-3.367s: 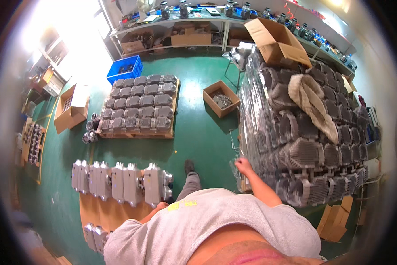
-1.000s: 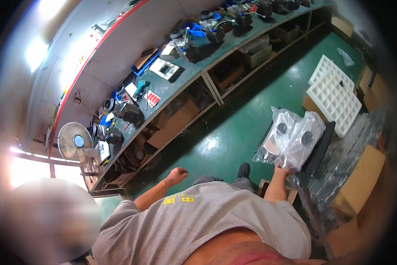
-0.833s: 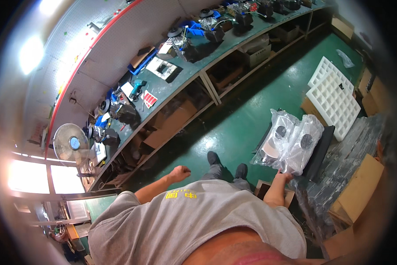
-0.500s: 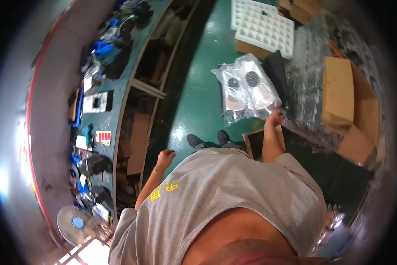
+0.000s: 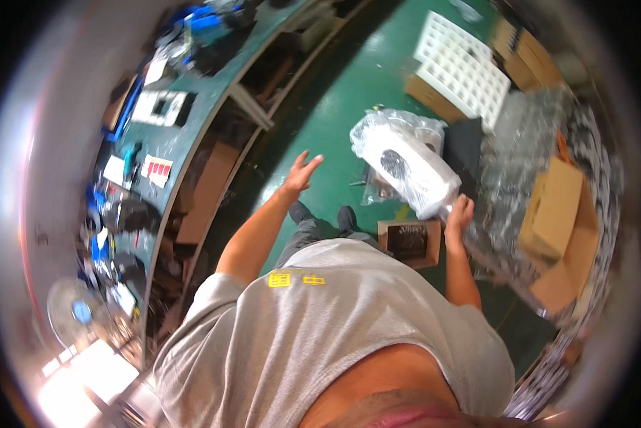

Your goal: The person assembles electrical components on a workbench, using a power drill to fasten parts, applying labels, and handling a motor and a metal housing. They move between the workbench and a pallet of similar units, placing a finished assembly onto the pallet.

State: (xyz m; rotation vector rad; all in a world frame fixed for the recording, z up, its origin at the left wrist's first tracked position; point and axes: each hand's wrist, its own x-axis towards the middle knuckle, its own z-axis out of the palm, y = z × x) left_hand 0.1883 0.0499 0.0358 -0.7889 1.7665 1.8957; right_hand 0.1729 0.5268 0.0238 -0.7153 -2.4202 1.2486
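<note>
My right hand [image 5: 460, 215] is closed on the near end of a clear plastic bag. Inside the bag is a long white casing [image 5: 422, 176] with a round dark opening, tilted and partly over another bagged white piece [image 5: 429, 134]. My left hand [image 5: 303, 174] hangs over the floor beside the workbench, its fingers spread and nothing in them. A gap separates it from the bagged casing. Just behind the casing stands a dark flat panel [image 5: 466, 148].
An open carton [image 5: 432, 258] sits on the floor by my feet. White grid trays [image 5: 470, 75] rest on a box farther off. To the right are plastic-wrapped goods [image 5: 524, 135] and an open cardboard box [image 5: 549, 207]. The green workbench [image 5: 181, 139] runs along the left.
My right hand has lifted and turned the bagged casing over the other piece. My left hand has moved forward and its fingers have spread. The view has turned slightly.
</note>
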